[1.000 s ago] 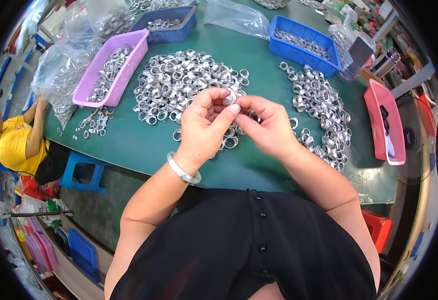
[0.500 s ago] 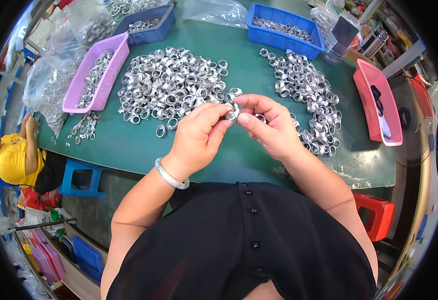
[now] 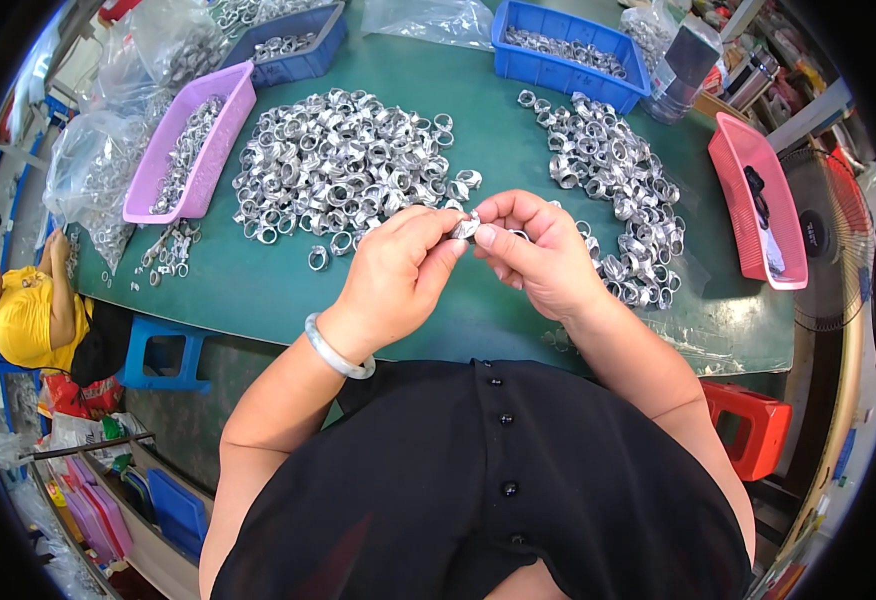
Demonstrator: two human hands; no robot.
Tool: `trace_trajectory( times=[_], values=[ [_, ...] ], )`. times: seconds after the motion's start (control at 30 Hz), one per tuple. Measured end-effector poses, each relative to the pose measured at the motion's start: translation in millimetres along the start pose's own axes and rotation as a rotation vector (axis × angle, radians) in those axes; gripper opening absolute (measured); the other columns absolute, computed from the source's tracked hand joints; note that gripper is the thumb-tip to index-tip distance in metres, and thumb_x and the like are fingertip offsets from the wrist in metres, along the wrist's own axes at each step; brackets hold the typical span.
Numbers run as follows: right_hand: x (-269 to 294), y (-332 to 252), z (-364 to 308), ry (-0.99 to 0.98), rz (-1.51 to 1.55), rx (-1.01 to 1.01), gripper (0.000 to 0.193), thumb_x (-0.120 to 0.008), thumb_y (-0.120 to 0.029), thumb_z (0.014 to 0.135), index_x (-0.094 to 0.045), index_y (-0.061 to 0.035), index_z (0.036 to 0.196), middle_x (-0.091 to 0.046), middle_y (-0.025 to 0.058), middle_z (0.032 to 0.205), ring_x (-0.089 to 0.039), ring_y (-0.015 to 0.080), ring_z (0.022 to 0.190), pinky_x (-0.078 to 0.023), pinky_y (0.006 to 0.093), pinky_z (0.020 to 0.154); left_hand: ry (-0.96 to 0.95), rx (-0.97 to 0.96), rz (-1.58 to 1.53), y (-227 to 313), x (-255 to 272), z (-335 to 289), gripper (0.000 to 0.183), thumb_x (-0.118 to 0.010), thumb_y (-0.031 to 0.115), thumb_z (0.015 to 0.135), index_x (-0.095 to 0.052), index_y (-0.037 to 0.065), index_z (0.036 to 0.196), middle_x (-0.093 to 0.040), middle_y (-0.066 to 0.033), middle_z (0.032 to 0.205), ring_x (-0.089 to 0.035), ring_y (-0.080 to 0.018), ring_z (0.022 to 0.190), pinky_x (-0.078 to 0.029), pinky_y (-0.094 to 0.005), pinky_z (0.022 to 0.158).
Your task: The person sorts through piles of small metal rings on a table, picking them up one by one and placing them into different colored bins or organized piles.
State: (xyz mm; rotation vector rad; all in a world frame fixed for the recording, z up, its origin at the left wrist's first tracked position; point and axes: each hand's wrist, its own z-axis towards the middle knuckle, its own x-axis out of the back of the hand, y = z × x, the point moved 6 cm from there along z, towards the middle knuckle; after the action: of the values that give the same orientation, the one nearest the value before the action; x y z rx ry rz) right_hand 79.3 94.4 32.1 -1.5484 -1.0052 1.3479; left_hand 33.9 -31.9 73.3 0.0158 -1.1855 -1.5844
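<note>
Both of my bare hands meet at the centre of the frame, above a dark green tabletop (image 3: 258,290). My left hand (image 3: 393,265) pinches a small, silvery metal ring piece (image 3: 466,229) between thumb and fingers; my right hand (image 3: 548,250) meets it from the other side, thumb and forefinger drawn narrow on the piece. Whether my right palm hides another ring, I cannot tell.

Compared with a second ago, my left hand sits slightly lower in the frame, more of its back showing, and the piece is easier to see. Over the last half second, hardly anything changes. I judge that this one piece occupies both hands and is not yet set down.

A large heap of silvery metal rings (image 3: 343,165) lies left of centre; a longer silvery heap (image 3: 623,190) lies right of centre, near my right hand. One loose silvery ring (image 3: 318,258) sits apart, below the left heap.
</note>
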Motion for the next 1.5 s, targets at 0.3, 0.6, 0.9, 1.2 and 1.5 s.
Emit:
trace_trajectory(
  times=[0.3, 0.6, 0.9, 1.2, 1.5],
  values=[
    [2.6, 5.3, 0.3, 0.003, 0.060, -0.059, 0.017, -0.064, -0.013, 0.082, -0.057, -0.0045, 0.094, -0.056, -0.0005, 0.074, -0.046, 0.0031, 0.056, -0.034, 0.0164, 0.047, -0.016, 0.023, -0.012, -1.9, -2.5, 0.1, 0.018, -0.060, 0.002, 0.079, -0.059, -0.001, 0.096, -0.060, -0.0113, 0.078, -0.059, -0.0241, 0.066, -0.047, -0.0311, 0.058],
    [18.4, 3.6, 8.1, -0.061, 0.402, -0.021, 0.036, -0.051, 0.002, 0.080, -0.046, 0.0010, 0.115, -0.057, 0.0107, 0.100, -0.056, 0.0165, 0.083, -0.047, 0.0295, 0.072, 0.217, 0.053, 0.363, -47.5, 23.2, 7.5, 0.018, -0.063, 0.005, 0.078, -0.061, 0.002, 0.096, -0.062, -0.0096, 0.083, -0.059, -0.0182, 0.070, -0.047, -0.0274, 0.064],
    [15.8, 2.9, 4.0, -0.138, 0.372, -0.017, 0.051, -0.043, 0.011, 0.076, -0.036, 0.0004, 0.126, -0.050, 0.0159, 0.115, -0.054, 0.0248, 0.104, -0.044, 0.0361, 0.093, 0.188, -0.041, 0.457, -44.7, 24.8, 10.9, 0.026, -0.061, 0.006, 0.078, -0.059, 0.002, 0.104, -0.057, -0.0140, 0.106, -0.056, -0.0296, 0.093, -0.045, -0.0350, 0.081],
    [8.3, 1.9, -4.0, -0.138, 0.334, 0.024, 0.044, -0.046, 0.003, 0.085, -0.036, -0.0031, 0.127, -0.053, 0.0120, 0.114, -0.055, 0.0196, 0.104, -0.045, 0.0333, 0.091, 0.104, -0.129, 0.027, 7.1, -13.9, 0.8, 0.039, -0.074, 0.006, 0.064, -0.060, 0.006, 0.100, -0.051, -0.0101, 0.099, -0.053, -0.0240, 0.089, -0.045, -0.0322, 0.072],
    [8.5, -3.9, -12.1, -0.192, 0.142, 0.321, 0.048, -0.039, 0.008, 0.083, -0.034, -0.0025, 0.130, -0.049, 0.0142, 0.118, -0.051, 0.0183, 0.108, -0.041, 0.0316, 0.093, 0.154, -0.144, 0.009, 6.9, -18.7, -0.6, 0.017, -0.072, 0.005, 0.068, -0.063, 0.006, 0.083, -0.049, -0.0100, 0.099, -0.050, -0.0221, 0.087, -0.043, -0.0304, 0.068]
  ],
)
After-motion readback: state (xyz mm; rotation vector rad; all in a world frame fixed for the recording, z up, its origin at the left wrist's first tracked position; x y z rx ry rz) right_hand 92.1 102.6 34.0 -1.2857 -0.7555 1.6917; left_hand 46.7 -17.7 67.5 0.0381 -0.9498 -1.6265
